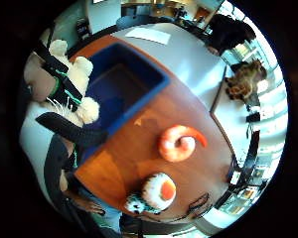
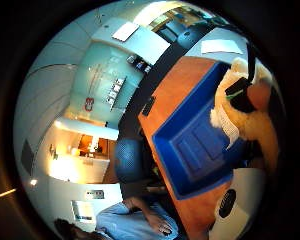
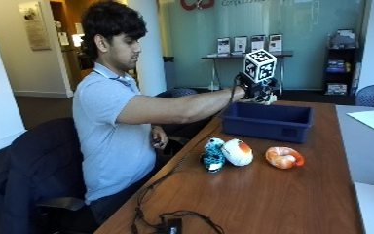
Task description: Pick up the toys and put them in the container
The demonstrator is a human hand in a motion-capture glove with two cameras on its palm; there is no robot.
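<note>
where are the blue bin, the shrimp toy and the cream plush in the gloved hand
blue bin [image 3: 265, 124]: outside view, on its near side wall.
shrimp toy [image 3: 283, 157]: outside view, on the middle of its curled orange body.
cream plush [image 1: 82, 74]: little finger side palm view, on its fluffy body beside the gloved hand's [image 1: 59, 84] straps.

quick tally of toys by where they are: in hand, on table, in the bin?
In the right hand, above the blue container: 1, a cream plush toy
On the table: 3, a teal plush, a white-and-orange plush, an orange shrimp plush
In the blue container: 0 seen in the palm views
Total: 4 toys
</note>
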